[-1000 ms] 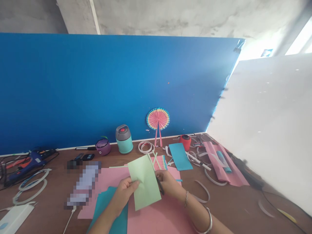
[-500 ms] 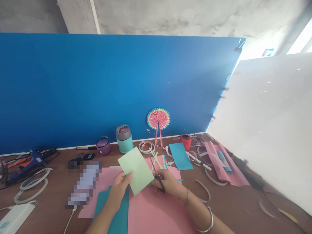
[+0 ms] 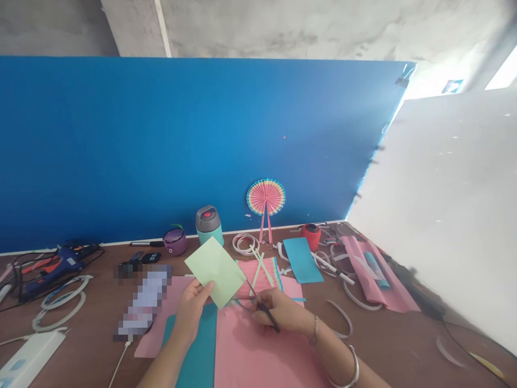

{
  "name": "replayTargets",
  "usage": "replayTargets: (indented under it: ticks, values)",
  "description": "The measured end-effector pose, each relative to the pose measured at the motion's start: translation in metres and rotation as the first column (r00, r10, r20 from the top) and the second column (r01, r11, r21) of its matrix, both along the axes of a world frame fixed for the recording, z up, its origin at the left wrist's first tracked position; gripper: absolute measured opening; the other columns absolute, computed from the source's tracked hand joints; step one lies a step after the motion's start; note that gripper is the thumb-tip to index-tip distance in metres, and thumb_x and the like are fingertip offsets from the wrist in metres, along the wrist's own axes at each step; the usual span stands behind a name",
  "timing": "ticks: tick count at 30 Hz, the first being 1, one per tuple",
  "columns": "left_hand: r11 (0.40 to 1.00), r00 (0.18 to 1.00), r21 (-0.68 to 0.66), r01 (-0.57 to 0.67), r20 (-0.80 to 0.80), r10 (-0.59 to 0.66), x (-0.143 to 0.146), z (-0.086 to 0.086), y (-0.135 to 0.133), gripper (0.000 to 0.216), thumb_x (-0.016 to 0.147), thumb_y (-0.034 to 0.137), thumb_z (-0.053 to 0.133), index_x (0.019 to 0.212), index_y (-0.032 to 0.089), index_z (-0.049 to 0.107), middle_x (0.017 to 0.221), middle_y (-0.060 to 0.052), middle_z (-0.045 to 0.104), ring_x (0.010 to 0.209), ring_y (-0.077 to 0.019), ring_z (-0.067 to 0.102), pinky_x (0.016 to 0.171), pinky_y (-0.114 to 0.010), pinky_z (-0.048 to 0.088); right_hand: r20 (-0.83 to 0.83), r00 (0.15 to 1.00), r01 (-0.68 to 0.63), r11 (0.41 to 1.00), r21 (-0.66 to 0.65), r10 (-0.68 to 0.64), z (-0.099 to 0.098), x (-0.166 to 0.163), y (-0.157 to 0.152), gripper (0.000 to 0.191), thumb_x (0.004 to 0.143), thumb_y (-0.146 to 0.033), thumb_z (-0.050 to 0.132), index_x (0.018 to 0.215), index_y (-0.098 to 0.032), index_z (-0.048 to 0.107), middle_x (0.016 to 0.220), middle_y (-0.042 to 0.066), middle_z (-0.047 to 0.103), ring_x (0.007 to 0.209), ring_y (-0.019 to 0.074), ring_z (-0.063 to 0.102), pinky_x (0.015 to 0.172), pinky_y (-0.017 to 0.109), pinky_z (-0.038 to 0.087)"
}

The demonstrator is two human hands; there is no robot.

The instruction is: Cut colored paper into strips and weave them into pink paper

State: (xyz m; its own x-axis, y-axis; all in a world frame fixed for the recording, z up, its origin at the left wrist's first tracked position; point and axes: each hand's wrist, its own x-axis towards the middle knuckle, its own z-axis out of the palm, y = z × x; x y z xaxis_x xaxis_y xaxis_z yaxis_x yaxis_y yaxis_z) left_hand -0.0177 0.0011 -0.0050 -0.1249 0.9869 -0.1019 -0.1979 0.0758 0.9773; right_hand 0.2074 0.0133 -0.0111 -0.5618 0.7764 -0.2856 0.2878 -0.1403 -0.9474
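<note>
Between thumb and fingers, my left hand grips a light green sheet of paper by its lower left edge, held above the table. My right hand is closed around a pair of scissors; the blades point up and left, spread apart close to the sheet's right corner. Beneath both hands lie a large pink sheet and a teal sheet. Just beyond the scissors, thin light green strips rest across a pleated pink paper piece with blue and yellow edging.
A round pleated fan leans on the blue partition. Behind the hands stand a turquoise flask, a purple cup and a red container. A phone, a glue gun and a power strip lie left; blue paper lies right.
My left hand has moved the green sheet slightly left and up, away from my right hand. The scissors have turned and their blades are now spread.
</note>
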Motion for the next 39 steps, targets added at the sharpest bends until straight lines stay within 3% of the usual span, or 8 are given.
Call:
replayTargets:
  ticks: [13,39]
  values:
    - [0.998,0.998,-0.005,0.062,-0.001,-0.062,0.0016,-0.0011,-0.0018,0.049,0.072,0.040,0.067,0.113,0.013,0.061,0.098,-0.011,0.072,0.086,-0.0263,0.066,0.070,-0.033,0.049,0.025,1.000,0.010,1.000,0.000,-0.010,-0.0030,0.0003,0.0005,0.013,0.066,-0.025,0.062,0.071,-0.013,0.060,0.053,-0.002,0.058,0.045,0.0090,0.054,0.039,0.016,0.038]
    - [0.997,0.997,-0.010,0.072,-0.011,-0.072,0.0018,0.0028,-0.0039,0.048,0.072,0.042,0.067,0.110,0.014,0.062,0.100,-0.011,0.071,0.088,-0.0276,0.065,0.070,-0.033,0.049,0.045,0.999,0.015,1.000,-0.001,-0.014,0.0000,-0.0010,-0.0003,0.018,0.064,-0.029,0.062,0.071,-0.013,0.060,0.052,-0.002,0.058,0.043,0.0087,0.052,0.038,0.016,0.037]
